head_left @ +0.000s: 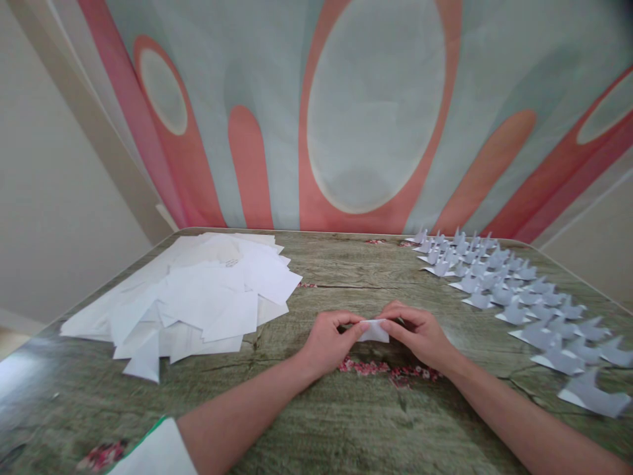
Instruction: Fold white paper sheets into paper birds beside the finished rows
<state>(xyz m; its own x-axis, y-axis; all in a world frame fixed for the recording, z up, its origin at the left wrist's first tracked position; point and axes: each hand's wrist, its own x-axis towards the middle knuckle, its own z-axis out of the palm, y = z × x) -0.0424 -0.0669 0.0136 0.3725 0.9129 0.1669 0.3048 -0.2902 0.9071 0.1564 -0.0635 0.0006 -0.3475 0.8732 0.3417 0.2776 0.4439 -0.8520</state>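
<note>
A small folded piece of white paper (374, 332) is held between my two hands, above the middle of the table. My left hand (332, 340) pinches its left end between thumb and fingers. At the other end, my right hand (420, 333) grips it the same way, with the thumb on the near face. The fingertips behind the paper are partly hidden. Both forearms reach in from the bottom of the view.
A spread pile of white paper sheets (192, 290) covers the table's left side. Several rows of folded white paper birds (514, 313) stand on the right. The wood-patterned table (346, 257) meets a patterned curtain (277, 165) at the back.
</note>
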